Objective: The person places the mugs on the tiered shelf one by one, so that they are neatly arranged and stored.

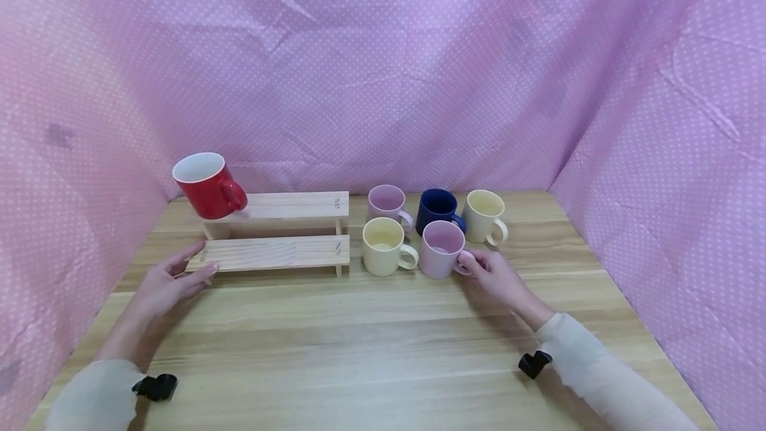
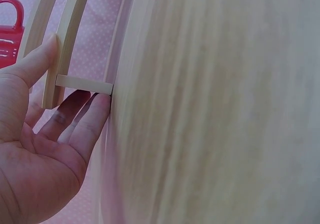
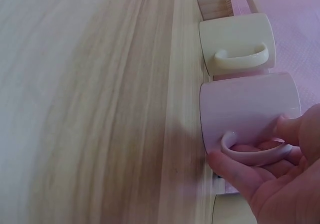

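On the bench (image 1: 371, 364), the shelf (image 1: 275, 253) is held by the left hand (image 1: 170, 281) and the front pink mug (image 1: 438, 258) gripped by its handle (image 3: 257, 157) in the right hand (image 1: 493, 275), so the adjacent yellow mug (image 1: 381, 258) could be knocked by sideways pulling.

Dotted pink cloth (image 1: 407, 72), wooden table (image 1: 359, 344)

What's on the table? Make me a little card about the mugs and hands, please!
Wooden stand: two levels
Upper level: red mug, left end
Back row: back pink mug, navy mug, back yellow mug
Front row: front yellow mug, front pink mug
Left hand: grips lower level's left end
Right hand: holds front pink mug's handle
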{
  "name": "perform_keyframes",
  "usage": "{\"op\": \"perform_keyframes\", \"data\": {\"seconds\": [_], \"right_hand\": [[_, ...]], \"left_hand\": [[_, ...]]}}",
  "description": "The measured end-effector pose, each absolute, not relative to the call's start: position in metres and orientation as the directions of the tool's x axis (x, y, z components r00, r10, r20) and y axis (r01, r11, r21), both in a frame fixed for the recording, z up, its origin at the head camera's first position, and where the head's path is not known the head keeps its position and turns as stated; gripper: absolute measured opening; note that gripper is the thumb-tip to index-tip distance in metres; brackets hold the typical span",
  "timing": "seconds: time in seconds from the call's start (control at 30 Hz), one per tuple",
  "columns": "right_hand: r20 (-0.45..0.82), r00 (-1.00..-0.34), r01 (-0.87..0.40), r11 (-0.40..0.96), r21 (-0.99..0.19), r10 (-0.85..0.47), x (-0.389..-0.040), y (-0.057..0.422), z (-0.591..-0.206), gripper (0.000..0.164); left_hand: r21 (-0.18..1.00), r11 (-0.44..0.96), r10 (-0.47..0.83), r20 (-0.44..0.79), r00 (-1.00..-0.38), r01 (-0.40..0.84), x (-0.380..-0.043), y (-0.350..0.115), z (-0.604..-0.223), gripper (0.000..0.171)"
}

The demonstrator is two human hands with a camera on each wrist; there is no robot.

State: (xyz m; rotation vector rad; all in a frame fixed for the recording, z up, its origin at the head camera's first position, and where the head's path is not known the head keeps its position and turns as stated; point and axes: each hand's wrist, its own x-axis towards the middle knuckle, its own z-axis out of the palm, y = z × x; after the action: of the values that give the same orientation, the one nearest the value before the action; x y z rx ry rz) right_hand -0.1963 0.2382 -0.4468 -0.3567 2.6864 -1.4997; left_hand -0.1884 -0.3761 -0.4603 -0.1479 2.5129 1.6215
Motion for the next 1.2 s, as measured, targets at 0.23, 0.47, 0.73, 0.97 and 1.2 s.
{"op": "perform_keyframes", "data": {"seconds": [0.23, 0.47, 0.73, 0.97, 1.2], "right_hand": [[0.202, -0.961, -0.277, 0.614, -0.739, -0.190, -0.200, 0.234, -0.452, 0.022], [0.263, -0.956, -0.280, 0.662, -0.696, -0.127, -0.200, 0.235, -0.456, 0.021], [0.242, -0.965, -0.247, 0.648, -0.720, -0.099, -0.196, 0.237, -0.454, 0.022], [0.249, -0.963, -0.261, 0.608, -0.750, -0.107, -0.197, 0.238, -0.448, 0.023], [0.200, -0.969, -0.243, 0.433, -0.868, -0.142, -0.196, 0.240, -0.429, 0.025]], "left_hand": [[0.890, 0.430, -0.006, -0.164, -0.986, -0.150, -0.185, -0.379, -0.461, 0.092], [0.895, 0.424, 0.003, -0.158, -0.987, -0.142, -0.189, -0.375, -0.464, 0.092], [0.891, 0.431, 0.006, -0.160, -0.987, -0.142, -0.191, -0.371, -0.464, 0.092], [0.899, 0.412, -0.014, -0.157, -0.987, -0.149, -0.190, -0.372, -0.461, 0.092], [0.881, 0.435, -0.020, -0.196, -0.980, -0.185, -0.190, -0.375, -0.458, 0.096]]}}
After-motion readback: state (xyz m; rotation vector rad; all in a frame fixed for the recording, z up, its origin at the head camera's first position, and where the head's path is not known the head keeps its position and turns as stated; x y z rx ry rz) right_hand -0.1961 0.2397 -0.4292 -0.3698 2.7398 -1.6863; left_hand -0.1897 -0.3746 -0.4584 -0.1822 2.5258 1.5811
